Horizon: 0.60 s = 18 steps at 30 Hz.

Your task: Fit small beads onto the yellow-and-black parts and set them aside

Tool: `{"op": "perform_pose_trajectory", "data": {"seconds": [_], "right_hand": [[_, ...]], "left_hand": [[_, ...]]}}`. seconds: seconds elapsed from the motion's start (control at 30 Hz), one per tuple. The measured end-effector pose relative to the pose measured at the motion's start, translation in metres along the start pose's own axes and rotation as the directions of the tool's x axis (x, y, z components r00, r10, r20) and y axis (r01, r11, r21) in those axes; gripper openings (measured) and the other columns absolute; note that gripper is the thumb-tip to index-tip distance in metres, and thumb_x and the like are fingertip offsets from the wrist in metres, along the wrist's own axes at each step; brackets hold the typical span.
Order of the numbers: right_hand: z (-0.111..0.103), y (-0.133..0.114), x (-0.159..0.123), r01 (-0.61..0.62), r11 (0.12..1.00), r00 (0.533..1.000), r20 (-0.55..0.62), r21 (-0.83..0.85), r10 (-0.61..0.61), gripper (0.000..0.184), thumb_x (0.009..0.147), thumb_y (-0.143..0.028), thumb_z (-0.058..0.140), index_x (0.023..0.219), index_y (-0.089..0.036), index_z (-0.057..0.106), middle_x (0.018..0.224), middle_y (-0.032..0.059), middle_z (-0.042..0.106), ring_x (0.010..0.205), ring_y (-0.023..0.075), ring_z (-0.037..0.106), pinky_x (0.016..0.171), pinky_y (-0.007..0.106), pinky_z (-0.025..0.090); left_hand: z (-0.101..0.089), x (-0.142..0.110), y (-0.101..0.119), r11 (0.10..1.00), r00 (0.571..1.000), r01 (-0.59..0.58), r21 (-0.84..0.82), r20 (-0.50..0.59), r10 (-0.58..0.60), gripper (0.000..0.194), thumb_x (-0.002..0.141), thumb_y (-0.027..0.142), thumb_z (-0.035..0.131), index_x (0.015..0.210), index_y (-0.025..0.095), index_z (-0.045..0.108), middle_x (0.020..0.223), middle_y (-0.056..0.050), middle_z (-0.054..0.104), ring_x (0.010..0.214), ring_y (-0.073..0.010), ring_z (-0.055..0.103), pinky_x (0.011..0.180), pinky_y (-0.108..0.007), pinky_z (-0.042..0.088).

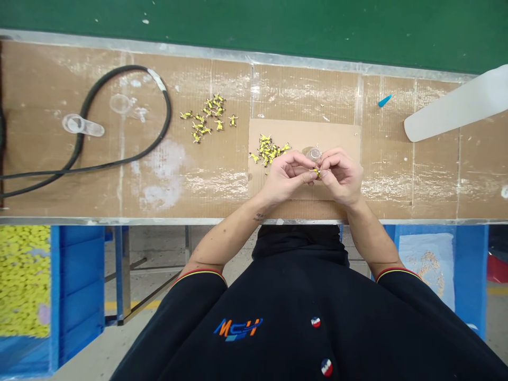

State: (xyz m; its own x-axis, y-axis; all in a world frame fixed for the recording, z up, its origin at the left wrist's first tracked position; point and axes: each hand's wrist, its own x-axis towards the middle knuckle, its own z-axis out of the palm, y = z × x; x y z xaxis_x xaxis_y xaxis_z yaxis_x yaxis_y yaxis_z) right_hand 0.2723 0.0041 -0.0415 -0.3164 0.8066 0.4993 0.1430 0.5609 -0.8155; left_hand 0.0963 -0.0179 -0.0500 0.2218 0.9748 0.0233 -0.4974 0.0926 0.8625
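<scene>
Between the fingertips of both hands is a small yellow figurine [317, 172], partly covered by the thumbs. My left hand [291, 173] pinches it from the left, and my right hand [340, 173] pinches it from the right. Just beyond the fingers stands a small clear cup [314, 153] on a cardboard sheet [305, 129]. To the left of my left hand, a pile of yellow figurines [270, 151] with dark parts lies on the same sheet. A second loose group of these figurines [208, 115] is spread farther left on the table.
A black cable [170, 111] loops across the left of the cardboard-covered table [222, 196], near a clear plastic piece [91, 128]. At right are a blue cone-shaped tip [384, 100] and a white cylinder [456, 106]. Blue bins [79, 291] stand below the front edge.
</scene>
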Motion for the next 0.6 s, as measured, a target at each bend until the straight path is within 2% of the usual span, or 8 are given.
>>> {"op": "perform_pose_trajectory", "data": {"seconds": [0.37, 0.6], "right_hand": [[0.0005, -0.0015, -0.0004, -0.047, 0.996, 0.999, 0.006, -0.074, 0.047, 0.008, 0.088, -0.025, 0.063, 0.081, -0.025, 0.063, 0.084, 0.0015, 0.069, 0.079, 0.0164, 0.067, 0.070, 0.034, 0.055], [0.0023, -0.0034, 0.0001, -0.044, 0.998, 0.999, -0.020, -0.046, 0.043, 0.009, 0.086, -0.018, 0.063, 0.079, -0.024, 0.063, 0.084, 0.0010, 0.068, 0.077, 0.0147, 0.066, 0.068, 0.031, 0.054]], "left_hand": [[-0.0002, -0.0035, -0.0001, 0.995, 1.000, 0.005, 0.099, -0.022, -0.003, 0.037, 0.075, 0.041, 0.094, 0.088, 0.016, 0.068, 0.088, 0.000, 0.076, 0.074, -0.0110, 0.078, 0.071, -0.023, 0.066], [0.0022, -0.0039, -0.0005, 0.985, 0.996, -0.082, 0.152, -0.028, 0.087, 0.030, 0.078, 0.038, 0.092, 0.086, 0.016, 0.074, 0.086, -0.001, 0.077, 0.072, -0.0092, 0.076, 0.071, -0.022, 0.065]]}}
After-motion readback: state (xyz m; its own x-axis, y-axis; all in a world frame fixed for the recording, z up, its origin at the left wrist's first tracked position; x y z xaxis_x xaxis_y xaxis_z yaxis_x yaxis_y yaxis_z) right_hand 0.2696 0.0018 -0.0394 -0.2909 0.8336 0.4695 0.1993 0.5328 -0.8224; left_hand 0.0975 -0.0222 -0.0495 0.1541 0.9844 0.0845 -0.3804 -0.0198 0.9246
